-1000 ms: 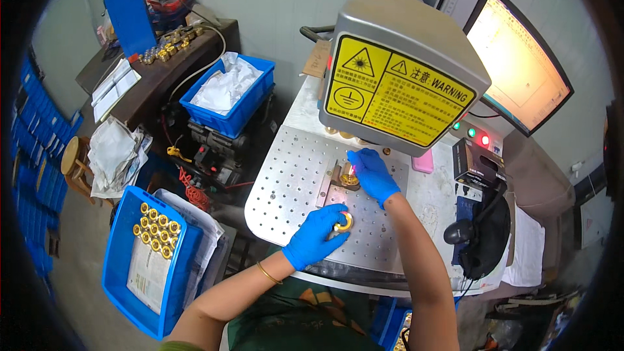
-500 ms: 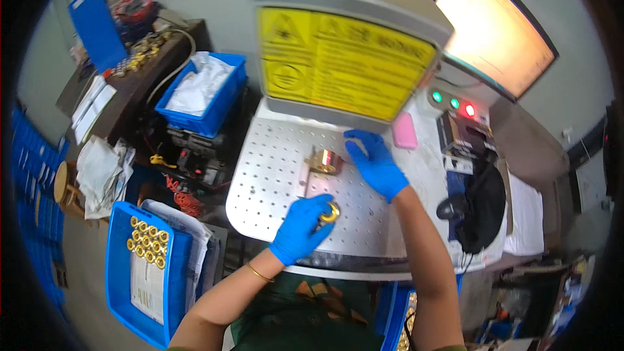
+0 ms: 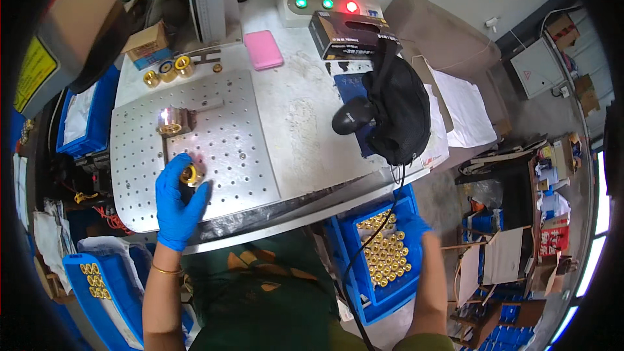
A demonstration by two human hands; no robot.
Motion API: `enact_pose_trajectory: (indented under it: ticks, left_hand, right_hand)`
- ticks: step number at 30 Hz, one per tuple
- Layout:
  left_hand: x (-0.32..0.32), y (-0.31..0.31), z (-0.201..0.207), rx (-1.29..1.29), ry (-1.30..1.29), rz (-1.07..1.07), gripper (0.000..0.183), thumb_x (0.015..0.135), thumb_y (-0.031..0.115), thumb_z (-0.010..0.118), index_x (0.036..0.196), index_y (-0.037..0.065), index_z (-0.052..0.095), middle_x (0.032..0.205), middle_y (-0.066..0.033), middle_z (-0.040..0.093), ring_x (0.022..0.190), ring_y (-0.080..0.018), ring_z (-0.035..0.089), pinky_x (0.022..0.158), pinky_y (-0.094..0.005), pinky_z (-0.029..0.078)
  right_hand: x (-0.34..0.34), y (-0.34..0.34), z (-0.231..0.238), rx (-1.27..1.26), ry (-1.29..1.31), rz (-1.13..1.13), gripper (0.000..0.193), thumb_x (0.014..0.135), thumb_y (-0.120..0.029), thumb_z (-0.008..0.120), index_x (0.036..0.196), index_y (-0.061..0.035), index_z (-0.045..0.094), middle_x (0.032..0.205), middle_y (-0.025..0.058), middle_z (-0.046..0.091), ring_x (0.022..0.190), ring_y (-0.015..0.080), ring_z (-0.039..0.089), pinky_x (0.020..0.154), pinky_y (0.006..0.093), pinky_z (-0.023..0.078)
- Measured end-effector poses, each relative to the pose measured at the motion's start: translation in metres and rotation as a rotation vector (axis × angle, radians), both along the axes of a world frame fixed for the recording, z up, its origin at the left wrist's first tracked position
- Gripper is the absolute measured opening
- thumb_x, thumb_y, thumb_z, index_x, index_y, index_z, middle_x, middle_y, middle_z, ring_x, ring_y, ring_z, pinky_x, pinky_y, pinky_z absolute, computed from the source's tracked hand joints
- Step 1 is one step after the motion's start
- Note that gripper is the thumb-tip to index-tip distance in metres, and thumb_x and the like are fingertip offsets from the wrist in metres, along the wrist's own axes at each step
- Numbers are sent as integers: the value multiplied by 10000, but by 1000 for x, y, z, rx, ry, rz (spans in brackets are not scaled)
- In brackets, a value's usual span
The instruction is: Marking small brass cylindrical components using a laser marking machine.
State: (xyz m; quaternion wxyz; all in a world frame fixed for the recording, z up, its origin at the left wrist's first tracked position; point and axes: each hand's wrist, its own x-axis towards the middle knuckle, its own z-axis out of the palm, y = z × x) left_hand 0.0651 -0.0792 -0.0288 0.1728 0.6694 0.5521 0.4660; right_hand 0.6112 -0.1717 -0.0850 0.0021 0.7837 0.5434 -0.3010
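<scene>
In my blue-gloved left hand (image 3: pixel 177 211) a brass ring-shaped fitting (image 3: pixel 188 175) sits between thumb and fingers, over the near part of a perforated metal plate (image 3: pixel 224 188). Just beyond that hand, a shiny round metal piece (image 3: pixel 171 121) rests on the plate, its lit end bright. My right hand (image 3: pixel 415 226), also gloved in blue, reaches down at the right rim of a blue crate (image 3: pixel 339 247). Motion smears its fingers. Inside the crate stand rows of brass fittings (image 3: pixel 387 253).
Several brass rings (image 3: pixel 167 71) stand behind the plate beside a small carton (image 3: pixel 144 45). A pink case (image 3: pixel 264 50), a button box (image 3: pixel 325 5), a black bag (image 3: pixel 403 110) and a computer mouse (image 3: pixel 353 116) occupy the table. Another blue tray (image 3: pixel 81 286) holds fittings lower left.
The view has swung right. My right hand has left the area beside the metal piece on the plate and moved to the crate at the lower right. My left hand still holds the fitting.
</scene>
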Motion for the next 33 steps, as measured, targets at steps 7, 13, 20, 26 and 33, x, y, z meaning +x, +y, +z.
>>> enact_pose_trajectory:
  ticks: [7,13,20,26,33]
  left_hand:
    - [-1,-2,-6,-106,-29,5,534,760,-58,640,1258,13,462,1277,-119,484,1165,-208,477,998,-320,374]
    - [2,-3,-7,-97,-16,32,528,759,-34,654,1252,12,470,1276,-131,487,1167,-224,482,1003,-329,371]
    - [2,-2,-1,-65,59,38,537,743,22,690,1239,6,484,1234,-163,509,1140,-268,510,991,-355,387]
    - [-8,-4,16,78,47,73,464,737,34,687,1179,30,547,1231,-175,525,1146,-307,508,979,-379,392]
    - [-56,22,34,172,-50,250,536,754,101,696,1234,21,471,1249,-176,482,1178,-317,459,989,-385,369]
  right_hand:
    - [29,-45,-135,-30,-77,385,278,759,-32,541,1017,-91,622,973,176,625,879,333,599,795,404,480]
    - [8,-99,-154,109,140,613,324,828,-100,540,1145,-39,572,1156,218,553,1093,392,502,964,400,393]
    - [-38,-92,-118,-73,310,9,463,900,-321,492,1202,30,515,1242,221,522,1184,342,475,1001,383,366]
    - [-24,-103,-135,6,407,-5,365,885,-233,503,1183,-26,547,1237,208,517,1144,349,491,986,383,383]
    - [33,-46,14,-137,560,200,361,703,-36,661,1063,-56,648,1088,148,597,1003,278,594,849,343,483]
